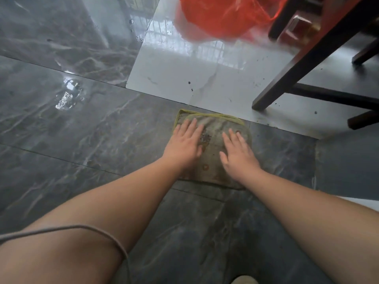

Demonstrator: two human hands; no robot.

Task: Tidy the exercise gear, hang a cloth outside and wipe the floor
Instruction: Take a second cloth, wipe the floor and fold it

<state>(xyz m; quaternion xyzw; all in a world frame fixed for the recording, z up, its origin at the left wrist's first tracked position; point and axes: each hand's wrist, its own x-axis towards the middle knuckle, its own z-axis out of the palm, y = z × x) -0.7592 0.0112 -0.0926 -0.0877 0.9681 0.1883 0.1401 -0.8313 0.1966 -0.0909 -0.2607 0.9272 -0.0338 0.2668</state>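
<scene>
Left hand [184, 145] and right hand [239, 154] press flat, fingers straight, gripping nothing, on the folded cloth [213, 148] lying on dark floor tile [82, 130]. Risk: at 1 o'clock the chair leg [287, 76] may snag the cloth; glossy tile may let palms slip.

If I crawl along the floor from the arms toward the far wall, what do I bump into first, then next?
The two hands, left hand and right hand, pressing flat on the cloth → white tile → red plastic bag.
</scene>
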